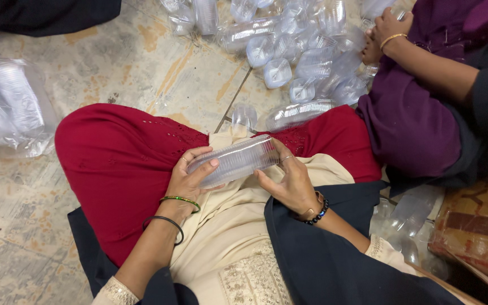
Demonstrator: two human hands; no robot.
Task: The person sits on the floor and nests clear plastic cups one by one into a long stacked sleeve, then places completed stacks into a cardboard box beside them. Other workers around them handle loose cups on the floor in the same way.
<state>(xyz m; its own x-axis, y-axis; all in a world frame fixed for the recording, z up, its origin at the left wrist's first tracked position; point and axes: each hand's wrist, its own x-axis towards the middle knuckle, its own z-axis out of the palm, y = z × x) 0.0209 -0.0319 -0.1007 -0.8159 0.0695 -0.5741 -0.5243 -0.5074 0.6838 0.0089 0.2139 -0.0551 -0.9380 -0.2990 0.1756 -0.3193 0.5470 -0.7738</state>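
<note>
Hands on lap, left grip (190,175) curled round cup stack (235,160), right grip (289,181) half-spread, fingertips touching its far end

- Ahead of the fingers (201,169), a pile of clear cups (295,51) and a co-worker's hand (385,31) block the floor (114,62).
- Left of them, bare floor runs to a plastic bag (7,110).
- Right, the co-worker's purple lap (408,124) closes the way.

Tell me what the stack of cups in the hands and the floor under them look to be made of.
Stack of nested cups: thin clear plastic, glossy; fingers and cloth show through its ribbed walls. Floor: likely stone or cement tile, matt, mottled grey with rusty stains and a visible joint line.
</note>
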